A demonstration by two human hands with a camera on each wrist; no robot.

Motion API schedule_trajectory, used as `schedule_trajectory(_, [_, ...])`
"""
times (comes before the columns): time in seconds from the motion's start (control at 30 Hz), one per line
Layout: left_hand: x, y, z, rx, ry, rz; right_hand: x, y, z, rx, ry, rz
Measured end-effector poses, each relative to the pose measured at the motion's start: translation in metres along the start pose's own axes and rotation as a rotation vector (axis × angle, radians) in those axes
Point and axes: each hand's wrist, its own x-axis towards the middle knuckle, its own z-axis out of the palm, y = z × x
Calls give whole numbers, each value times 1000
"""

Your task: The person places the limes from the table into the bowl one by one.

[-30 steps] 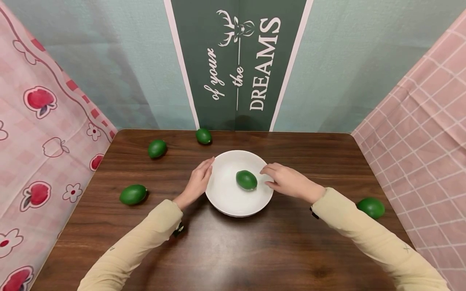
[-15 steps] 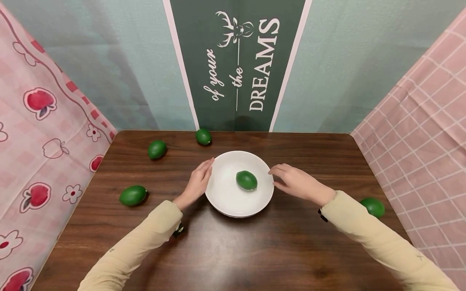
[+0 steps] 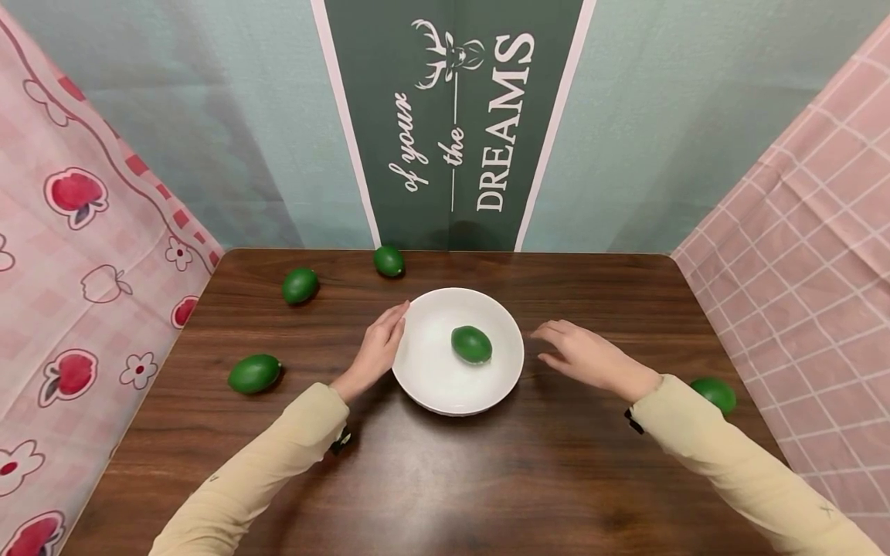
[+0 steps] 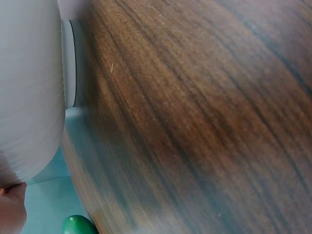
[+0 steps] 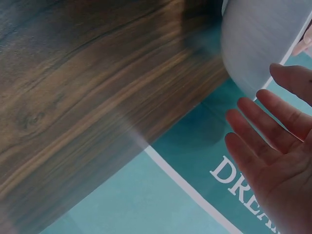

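A white bowl (image 3: 431,382) stands mid-table with one green lime (image 3: 471,344) lying inside it. Against the bowl's left side my left hand (image 3: 375,346) rests with its fingers nearly straight, fingertips at the rim. Its fingertip also shows beside the bowl wall (image 4: 29,92) in the left wrist view. My right hand (image 3: 587,357) is off to the right of the bowl, apart from it, holding nothing. In the right wrist view its relaxed fingers (image 5: 263,131) are spread a little, with the palm facing the camera.
To the left lie a lime (image 3: 254,374) and, farther back, another lime (image 3: 300,286). A third lime (image 3: 388,262) sits near the table's back edge. At the right, a lime (image 3: 714,394) is partly covered by my right sleeve. Cloth hangs around the wooden table (image 3: 445,486).
My right hand has drawn back from over the bowl's right rim, moving rightward and slightly toward me. The left hand, the bowl and the lime in it have stayed put.
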Motion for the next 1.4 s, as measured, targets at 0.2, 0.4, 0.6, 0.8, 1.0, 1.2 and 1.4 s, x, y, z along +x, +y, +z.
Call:
schedule_trajectory(0.2, [-1,0,0,-1,3,4,-7,4,1,-2,14,7])
schedule_trajectory(0.4, [0,0,0,-5,6,7,-13,6,0,-4,38,17])
schedule_trajectory(0.6, [0,0,0,-4,8,10,-20,11,0,3,28,49])
schedule_trajectory(0.8, [0,0,-1,-5,13,24,-27,15,-2,13,24,85])
schedule_trajectory(1.0, [0,0,0,-11,12,19,-34,19,-4,30,5,132])
schedule_trajectory(1.2, [1,-1,1,-16,8,10,-41,23,-5,36,13,163])
schedule_trajectory(1.4, [1,0,0,-12,5,15,-46,26,-8,36,17,187])
